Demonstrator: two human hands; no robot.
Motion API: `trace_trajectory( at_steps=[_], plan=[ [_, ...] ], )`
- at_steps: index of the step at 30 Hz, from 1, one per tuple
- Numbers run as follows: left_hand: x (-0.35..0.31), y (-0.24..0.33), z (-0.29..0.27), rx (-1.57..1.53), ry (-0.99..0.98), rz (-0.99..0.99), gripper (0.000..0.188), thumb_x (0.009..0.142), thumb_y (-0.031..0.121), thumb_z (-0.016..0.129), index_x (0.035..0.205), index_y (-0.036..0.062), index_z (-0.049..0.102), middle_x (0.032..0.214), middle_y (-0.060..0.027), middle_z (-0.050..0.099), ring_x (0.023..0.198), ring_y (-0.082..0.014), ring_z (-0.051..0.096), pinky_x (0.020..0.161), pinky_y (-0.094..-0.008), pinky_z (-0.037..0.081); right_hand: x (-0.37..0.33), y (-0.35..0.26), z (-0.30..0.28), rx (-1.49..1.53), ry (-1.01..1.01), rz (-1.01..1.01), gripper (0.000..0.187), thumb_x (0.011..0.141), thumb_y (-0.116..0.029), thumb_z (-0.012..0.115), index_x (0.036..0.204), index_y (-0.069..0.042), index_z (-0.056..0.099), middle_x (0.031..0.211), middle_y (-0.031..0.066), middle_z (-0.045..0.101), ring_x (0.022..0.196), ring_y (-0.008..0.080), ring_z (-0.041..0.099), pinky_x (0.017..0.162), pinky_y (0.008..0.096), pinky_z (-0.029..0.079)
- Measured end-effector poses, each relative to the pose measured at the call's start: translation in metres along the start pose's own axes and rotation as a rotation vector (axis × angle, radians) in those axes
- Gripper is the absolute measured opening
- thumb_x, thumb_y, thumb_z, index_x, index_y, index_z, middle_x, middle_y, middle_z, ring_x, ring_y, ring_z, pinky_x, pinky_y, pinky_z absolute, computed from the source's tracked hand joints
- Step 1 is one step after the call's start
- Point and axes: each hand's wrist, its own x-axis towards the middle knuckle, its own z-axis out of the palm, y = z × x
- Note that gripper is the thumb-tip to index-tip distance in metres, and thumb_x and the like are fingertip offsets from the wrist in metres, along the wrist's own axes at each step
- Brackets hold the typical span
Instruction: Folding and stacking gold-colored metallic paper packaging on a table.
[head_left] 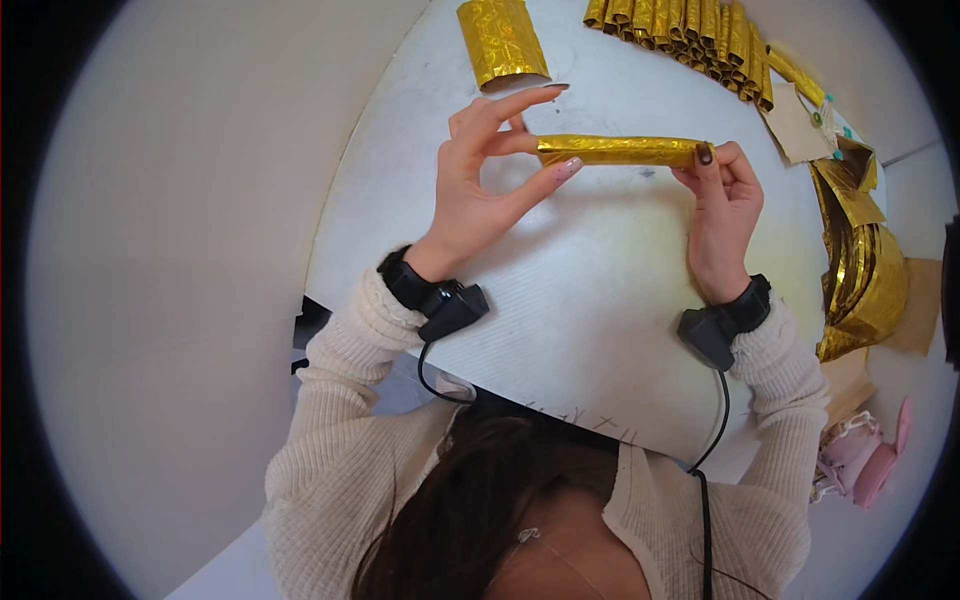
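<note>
A narrow roll of shiny gold foil paper is held level above the white table, between my two hands. My left hand has its thumb along the roll's lower edge and a finger at its left end, while the index finger stretches out above, off the roll. At the other end, my right hand pinches the roll between thumb and fingers, the thumb lying on top. Beyond my left hand, a wider curved piece of gold foil paper rests on the table.
Several finished-looking gold rolls are stacked at the far right. A brown cardboard piece lies beside them. Nearer on the right is a thick bundle of gold foil sheets, with a pink bag below it. A wall borders the table's left.
</note>
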Motion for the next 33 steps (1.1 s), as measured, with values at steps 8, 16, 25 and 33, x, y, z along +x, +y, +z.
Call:
trace_trajectory(
  at_steps=[8,16,25,33],
  plan=[
    [-0.001,-0.011,-0.005,0.033,-0.030,0.220,0.048,0.073,0.002,0.077,0.117,0.0038,0.060,0.104,-0.0080,0.066,0.093,-0.0146,0.063,0.088,-0.0307,0.046,0.000,-0.001,0.001,0.025,-0.003,-0.033,0.021,0.093,-0.017,0.062,0.078,-0.005,0.054,0.081,0.0034,0.064,0.076,0.0083,0.062,0.077,0.0261,0.053],
    [-0.001,-0.004,-0.005,-0.341,-0.013,-0.065,0.038,0.078,-0.001,0.073,0.113,-0.0013,0.060,0.100,-0.0134,0.069,0.098,-0.0232,0.066,0.083,-0.0326,0.055,-0.001,-0.001,0.001,0.054,-0.026,-0.039,0.018,0.092,-0.016,0.063,0.081,-0.004,0.055,0.081,0.0041,0.064,0.079,0.0090,0.062,0.077,0.0270,0.054],
    [-0.002,-0.008,-0.012,0.204,0.183,0.123,0.029,0.068,0.015,0.084,0.094,0.0101,0.071,0.082,0.0003,0.072,0.078,-0.0108,0.066,0.100,-0.0431,0.035,-0.002,0.000,0.002,0.020,0.033,-0.084,0.018,0.093,-0.016,0.061,0.081,-0.003,0.054,0.083,0.0055,0.064,0.080,0.0116,0.064,0.079,0.0281,0.054],
    [-0.002,-0.010,-0.001,0.034,0.216,0.065,0.034,0.065,0.010,0.085,0.094,0.0055,0.069,0.093,-0.0041,0.068,0.080,-0.0117,0.063,0.075,-0.0254,0.047,-0.005,-0.001,0.003,0.010,-0.015,-0.126,0.016,0.092,-0.011,0.062,0.081,-0.003,0.052,0.082,0.0054,0.063,0.080,0.0122,0.064,0.079,0.0276,0.053]
  ],
)
